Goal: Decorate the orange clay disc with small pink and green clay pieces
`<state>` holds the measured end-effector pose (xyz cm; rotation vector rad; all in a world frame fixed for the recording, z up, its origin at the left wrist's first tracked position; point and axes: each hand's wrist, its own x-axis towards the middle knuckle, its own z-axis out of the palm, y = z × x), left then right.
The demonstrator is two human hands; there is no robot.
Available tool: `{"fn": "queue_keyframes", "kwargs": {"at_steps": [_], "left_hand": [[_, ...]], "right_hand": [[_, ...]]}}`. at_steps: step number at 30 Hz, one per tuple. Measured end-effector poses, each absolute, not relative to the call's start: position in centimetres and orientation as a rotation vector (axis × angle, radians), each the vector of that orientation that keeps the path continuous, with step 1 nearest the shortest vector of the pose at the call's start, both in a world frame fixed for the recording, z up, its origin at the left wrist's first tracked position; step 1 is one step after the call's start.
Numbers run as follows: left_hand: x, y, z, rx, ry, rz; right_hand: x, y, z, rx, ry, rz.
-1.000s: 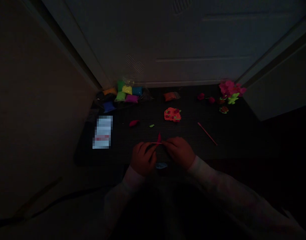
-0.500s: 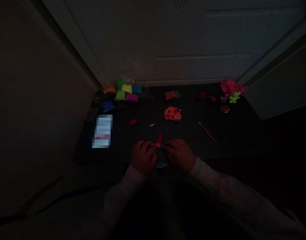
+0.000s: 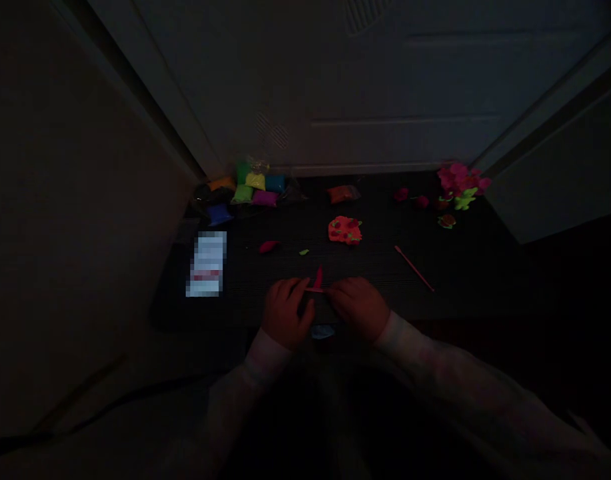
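Observation:
In dim light, my left hand [image 3: 287, 312] and my right hand [image 3: 359, 305] are close together at the table's near edge. Between them spans a thin pink stick [image 3: 314, 290], its ends at the fingertips of both hands. My left fingers are bent onto its left end, the thumb standing apart. The right hand pinches the other end. Just beyond the stick, a narrow dark-pink clay strip [image 3: 319, 276] points away from me; its near end meets the stick. A small green leaf-shaped piece [image 3: 304, 252] and a red clay lump [image 3: 269, 247] lie farther back.
On the dark table [image 3: 375, 267] are an orange clay piece with red and green bits [image 3: 345, 230], a pink tool [image 3: 414, 268], a blurred bright phone-like rectangle [image 3: 206, 264], colored clay packets [image 3: 255, 181], an orange packet [image 3: 342, 194] and pink flowers [image 3: 462, 179]. A white door stands behind.
My left thumb has moved away from the fingers, opening a gap. The pink piece between the hands now looks thinner. The view has shifted slightly.

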<state>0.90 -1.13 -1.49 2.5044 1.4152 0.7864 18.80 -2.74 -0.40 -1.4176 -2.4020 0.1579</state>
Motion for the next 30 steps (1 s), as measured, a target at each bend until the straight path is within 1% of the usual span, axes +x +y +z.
{"fn": "queue_keyframes", "kwargs": {"at_steps": [7, 12, 18, 30], "left_hand": [[0.9, -1.2, -1.6, 2.480, 1.445, 0.794], [1.0, -1.6, -1.4, 2.579, 1.358, 0.723], [1.1, -1.6, -1.4, 2.695, 1.339, 0.603], [1.0, -1.6, -1.3, 2.703, 1.334, 0.583]], "right_hand": [[19.2, -2.0, -0.8, -1.517, -2.151, 0.241], [19.1, -1.4, -0.6, -1.570, -2.019, 0.347], [18.8, -0.6, -0.5, -1.639, -2.007, 0.437], [18.3, 0.7, 0.3, -1.864, -2.066, 0.471]]}}
